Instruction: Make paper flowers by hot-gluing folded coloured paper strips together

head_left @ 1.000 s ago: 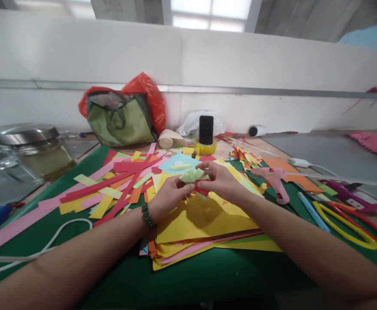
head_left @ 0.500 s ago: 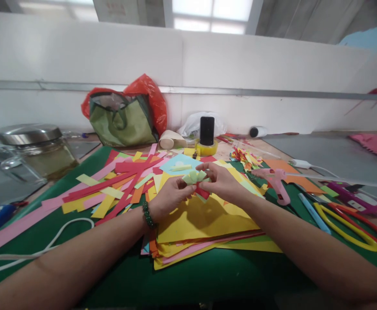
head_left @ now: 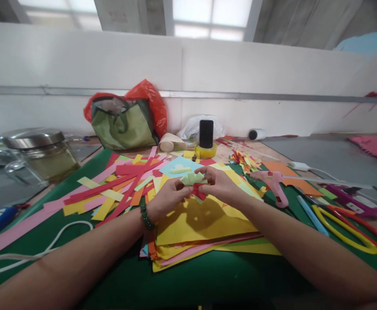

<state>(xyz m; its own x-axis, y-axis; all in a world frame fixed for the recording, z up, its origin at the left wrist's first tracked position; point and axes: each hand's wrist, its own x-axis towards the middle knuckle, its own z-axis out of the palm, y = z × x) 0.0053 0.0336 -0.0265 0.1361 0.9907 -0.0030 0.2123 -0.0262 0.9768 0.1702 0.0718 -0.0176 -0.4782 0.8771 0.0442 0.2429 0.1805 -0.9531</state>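
Between my two hands is a pale green folded paper strip (head_left: 192,178), raised over a stack of yellow paper (head_left: 204,224). My left hand (head_left: 167,198) pinches its left end between thumb and fingers. My right hand (head_left: 219,183) grips its right side, fingers curled over the top. A bit of red paper (head_left: 199,191) shows just below the strip; whether it is joined to it I cannot tell. Behind the hands lies a light blue sheet (head_left: 180,163) with a small pale strip on it.
Coloured paper strips (head_left: 117,183) spread at left, near a glass jug (head_left: 40,155). To the right lie a pink glue gun (head_left: 275,185), a light blue pen-like stick (head_left: 313,215) and scissors (head_left: 346,230). A phone (head_left: 206,133) stands by yellow tape (head_left: 205,150). A green bag (head_left: 124,125) is behind.
The camera view has tilted up slightly. Both hands keep hold of the pale green strip, which has turned a little and looks more bunched between the fingers.
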